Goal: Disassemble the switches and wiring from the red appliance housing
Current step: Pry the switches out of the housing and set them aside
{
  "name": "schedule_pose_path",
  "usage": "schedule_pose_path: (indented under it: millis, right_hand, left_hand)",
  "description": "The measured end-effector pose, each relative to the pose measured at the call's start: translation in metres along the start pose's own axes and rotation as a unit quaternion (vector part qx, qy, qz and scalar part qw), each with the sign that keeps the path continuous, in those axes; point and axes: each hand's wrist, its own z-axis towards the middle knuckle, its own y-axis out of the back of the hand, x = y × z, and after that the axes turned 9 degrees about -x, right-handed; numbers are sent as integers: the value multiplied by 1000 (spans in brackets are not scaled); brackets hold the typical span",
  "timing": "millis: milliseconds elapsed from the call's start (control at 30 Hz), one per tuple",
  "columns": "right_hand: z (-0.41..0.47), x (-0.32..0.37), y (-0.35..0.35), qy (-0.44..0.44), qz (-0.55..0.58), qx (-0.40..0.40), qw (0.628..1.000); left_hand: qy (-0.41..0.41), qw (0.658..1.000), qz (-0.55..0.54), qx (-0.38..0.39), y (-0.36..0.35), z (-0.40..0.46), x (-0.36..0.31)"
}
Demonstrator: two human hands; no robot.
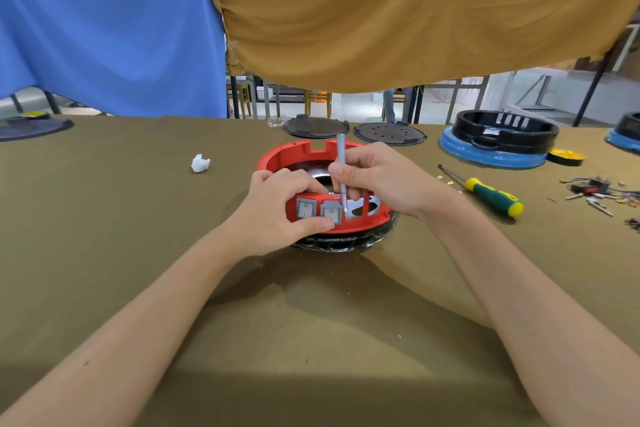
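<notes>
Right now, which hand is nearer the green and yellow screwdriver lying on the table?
Right. The right hand holds a thin grey tool over the red housing, just left of the screwdriver; the left hand grips the housing's far side.

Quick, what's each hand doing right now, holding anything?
Left hand: closed on the round red plastic appliance housing, by the grey rocker switches.
Right hand: closed on a slim grey metal tool, tip down beside a switch.

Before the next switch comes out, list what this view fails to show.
Head view only:
- Tip of the grey tool: hidden behind the red housing wall beside the second switch.
- Wiring inside the housing: covered by the left hand and right hand.
- Loose parts at the right: too small and cut by the edge.
</notes>
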Motion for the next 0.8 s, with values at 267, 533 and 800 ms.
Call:
schedule_pose_path:
  millis: [267,533,800]
  right_hand:
    - [-9,-1,-4,22,47,-60,997]
    - [-8,-2,-3,18,68,-53,996]
    - [-7,0,-8,2,23,-61,998]
  left_hand:
    - [6,1000,-10,4,1,0,1]
    - [3,1000,-4,-1,0,0,0]
    - [3,1000,-5,3,0,0,0]
